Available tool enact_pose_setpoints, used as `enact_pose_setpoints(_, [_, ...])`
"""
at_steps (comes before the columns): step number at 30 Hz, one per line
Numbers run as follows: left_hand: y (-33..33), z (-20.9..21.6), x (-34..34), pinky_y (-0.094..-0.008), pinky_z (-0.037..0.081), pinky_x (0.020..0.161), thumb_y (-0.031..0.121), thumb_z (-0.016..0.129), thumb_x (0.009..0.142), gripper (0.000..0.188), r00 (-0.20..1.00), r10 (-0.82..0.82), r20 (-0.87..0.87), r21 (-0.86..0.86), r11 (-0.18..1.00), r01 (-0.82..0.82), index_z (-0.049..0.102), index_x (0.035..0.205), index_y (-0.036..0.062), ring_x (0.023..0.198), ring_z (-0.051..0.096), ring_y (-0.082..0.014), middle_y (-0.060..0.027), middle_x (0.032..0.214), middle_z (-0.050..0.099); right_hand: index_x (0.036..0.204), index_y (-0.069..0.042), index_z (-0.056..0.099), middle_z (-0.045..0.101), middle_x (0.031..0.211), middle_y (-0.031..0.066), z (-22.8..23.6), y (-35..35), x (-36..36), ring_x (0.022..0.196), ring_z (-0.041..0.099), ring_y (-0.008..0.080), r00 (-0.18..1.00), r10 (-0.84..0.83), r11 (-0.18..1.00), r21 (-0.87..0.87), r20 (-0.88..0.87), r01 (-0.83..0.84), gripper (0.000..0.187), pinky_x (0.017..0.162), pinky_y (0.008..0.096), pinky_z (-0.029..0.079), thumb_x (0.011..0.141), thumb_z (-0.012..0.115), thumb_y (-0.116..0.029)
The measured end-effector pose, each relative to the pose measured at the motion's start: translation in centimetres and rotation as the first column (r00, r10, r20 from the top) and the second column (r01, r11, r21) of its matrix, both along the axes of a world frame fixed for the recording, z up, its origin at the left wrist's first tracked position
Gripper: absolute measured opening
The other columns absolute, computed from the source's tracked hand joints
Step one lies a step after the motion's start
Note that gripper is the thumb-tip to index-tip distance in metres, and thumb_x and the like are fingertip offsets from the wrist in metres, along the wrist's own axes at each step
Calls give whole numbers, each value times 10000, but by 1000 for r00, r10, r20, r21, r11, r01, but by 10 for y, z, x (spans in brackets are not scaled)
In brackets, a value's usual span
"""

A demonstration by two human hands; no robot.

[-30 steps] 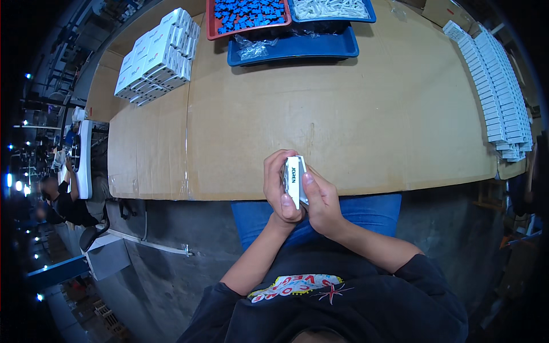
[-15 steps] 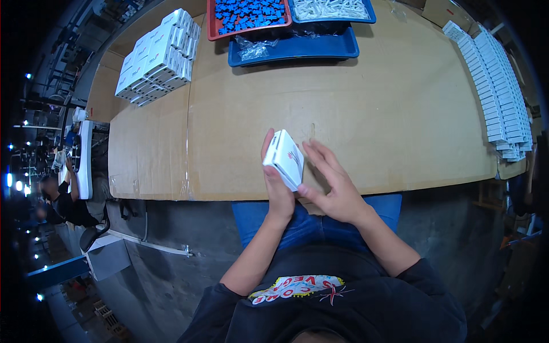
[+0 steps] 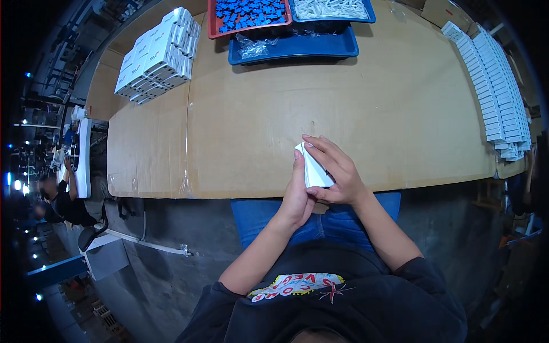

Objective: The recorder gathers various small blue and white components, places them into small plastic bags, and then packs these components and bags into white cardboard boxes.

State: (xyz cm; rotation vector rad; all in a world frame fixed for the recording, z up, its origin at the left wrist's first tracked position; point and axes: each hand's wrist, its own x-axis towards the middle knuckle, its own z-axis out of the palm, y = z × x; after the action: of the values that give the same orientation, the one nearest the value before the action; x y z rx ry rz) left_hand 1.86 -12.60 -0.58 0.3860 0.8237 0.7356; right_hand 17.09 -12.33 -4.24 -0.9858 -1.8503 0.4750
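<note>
Between my two hands is a small white carton [image 3: 315,172], held tilted above the near edge of the cardboard-covered table. My left hand [image 3: 298,194] is closed along its left side, with the thumb running up the edge. My right hand [image 3: 341,174] wraps over the top and right side, its fingers reaching across the far end and its thumb at the near end. Much of the carton is hidden by my fingers, and no print shows on the part I can see.
White cartons [image 3: 154,57] are stacked at the far left. Long rows of white cartons [image 3: 492,86] stand along the right edge. At the back are a red tray [image 3: 214,28] of blue pieces, a blue tray [image 3: 370,16] of white pieces, and a blue tray [image 3: 309,51] with clear plastic bags. A person [image 3: 71,197] sits far left.
The carton has moved slightly right and been turned, so its printed face no longer shows. My right hand, spread beside it before, has closed over it.
</note>
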Motion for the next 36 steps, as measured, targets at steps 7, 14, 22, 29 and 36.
enact_pose_setpoints(7, [-1, -11, -5, -326, 543, 968, 634, 324, 1110, 652, 999, -32, -18, 82, 996, 33, 472, 1492, 127, 1173, 643, -155, -49, 1304, 633, 1347, 111, 613, 593, 1401, 337, -6, -1, -5, 1285, 611, 495, 994, -19, 992, 123, -107, 32, 773, 1084, 535, 498, 916, 736, -520])
enact_pose_setpoints(14, [2, -17, -5, -316, 501, 1016, 642, 290, 1111, 692, 992, -92, -88, 126, 987, 102, 461, 1514, 107, 1207, 619, -145, -51, 1323, 631, 1414, 121, 561, 577, 1440, 324, -12, -4, -8, 1300, 616, 447, 988, -22, 995, 96, -150, 37, 838, 1078, 488, 504, 983, 643, -593])
enact_pose_setpoints(22, [1, -33, 0, -423, 308, 1239, 361, 485, 1128, 737, 920, 83, -383, 663, 718, 211, 146, 1680, 9, 1462, 433, -270, -142, 1539, 417, 1526, 114, 446, 414, 1632, 227, 8, -4, -16, 1529, 379, 306, 616, -211, 873, -430, -759, -230, 775, 1258, 407, 289, 1130, 342, -545])
enact_pose_setpoints(29, [17, -32, -12, -400, 524, 1043, 469, 384, 1140, 589, 978, 138, -154, 325, 942, -82, 340, 1558, 57, 1246, 577, -205, -106, 1351, 562, 1520, 10, 511, 488, 1583, 235, 7, -9, -4, 1476, 479, 364, 942, 19, 941, -312, -334, -130, 587, 1205, 430, 397, 944, 621, -5])
enact_pose_setpoints(36, [13, -23, -1, -369, 515, 1019, 437, 461, 1126, 589, 948, 168, -269, 482, 876, -19, 297, 1597, 124, 1230, 566, -185, -89, 1385, 513, 1470, 27, 560, 571, 1506, 237, -3, -7, -5, 1397, 570, 357, 965, -33, 963, -268, -261, -39, 510, 1141, 412, 477, 967, 628, -24])
